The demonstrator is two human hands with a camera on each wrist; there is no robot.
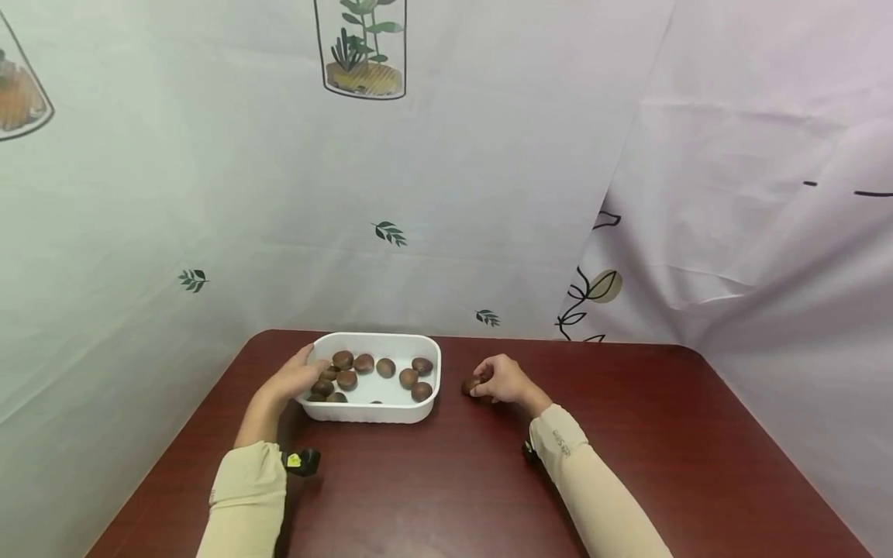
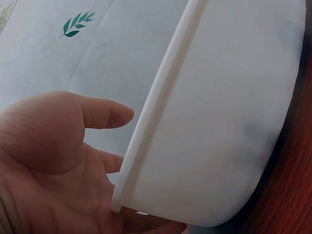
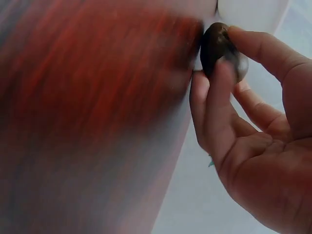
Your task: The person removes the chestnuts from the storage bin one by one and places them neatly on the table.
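Note:
A white plastic tray (image 1: 370,415) stands on the table with several brown chestnuts (image 1: 386,367) in it, most of them grouped at its left and right ends. My left hand (image 1: 293,377) holds the tray's left end, thumb over the rim and the other fingers around the outside. The left wrist view shows the tray's outer wall (image 2: 209,122) close up, hiding some of those fingertips. Right of the tray, my right hand (image 1: 508,380) pinches a chestnut (image 3: 214,46) between thumb and fingertips, low over the table.
The dark red wooden table (image 1: 432,496) has rounded far corners. A pale cloth (image 1: 474,194) printed with leaves and jars hangs behind it and along both sides. Dark wrist bands (image 1: 303,463) sit at the sleeve cuffs.

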